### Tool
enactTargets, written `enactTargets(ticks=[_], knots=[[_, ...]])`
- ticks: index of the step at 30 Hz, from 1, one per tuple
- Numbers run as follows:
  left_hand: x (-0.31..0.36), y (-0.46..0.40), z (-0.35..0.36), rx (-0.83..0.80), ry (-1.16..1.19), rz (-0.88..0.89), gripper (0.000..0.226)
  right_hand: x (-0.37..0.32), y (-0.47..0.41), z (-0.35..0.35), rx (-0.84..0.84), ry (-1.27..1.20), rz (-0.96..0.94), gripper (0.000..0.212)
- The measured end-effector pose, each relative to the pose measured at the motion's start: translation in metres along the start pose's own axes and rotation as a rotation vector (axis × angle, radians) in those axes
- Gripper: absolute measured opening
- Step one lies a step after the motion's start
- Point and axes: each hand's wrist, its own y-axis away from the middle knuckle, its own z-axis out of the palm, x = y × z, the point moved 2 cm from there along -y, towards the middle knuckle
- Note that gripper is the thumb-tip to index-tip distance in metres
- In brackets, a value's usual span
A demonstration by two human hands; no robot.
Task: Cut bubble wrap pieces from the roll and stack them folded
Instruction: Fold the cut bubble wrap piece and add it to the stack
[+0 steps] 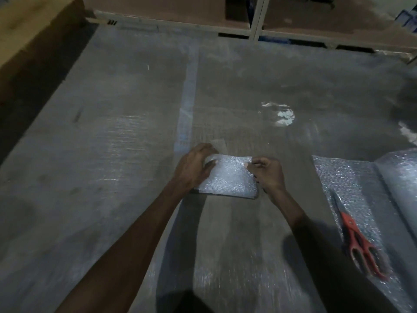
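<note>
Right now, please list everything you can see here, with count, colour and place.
folded bubble wrap piece: one, clear white, centre, on the floor
bubble wrap roll: one, clear, right edge, its sheet unrolled toward the person
scissors: one pair, red handles, lying on the unrolled sheet at right
cardboard box: one, brown, top left
shelf unit: one, pale frame, along the top
floor: grey, with a blue stripe
left hand: grip on the piece's left edge
right hand: grip pinching its right edge

Your view is dim and soft, with a glare patch (284, 115) on the floor, arm shadows below, bent edges.
</note>
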Motion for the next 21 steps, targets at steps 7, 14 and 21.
enactTargets(ticks=[7,14,21], knots=[[-0.003,0.011,0.008,-0.143,-0.304,0.081,0.034,-0.011,0.03,-0.023,0.189,0.038,-0.035,0.027],[0.008,0.059,0.005,0.032,-0.409,0.01,0.048,-0.001,0.099,-0.019,0.279,0.099,-0.043,0.02],[0.027,0.095,0.014,0.076,-0.4,-0.045,0.053,-0.015,0.1,0.009,0.122,0.103,0.042,0.058]])
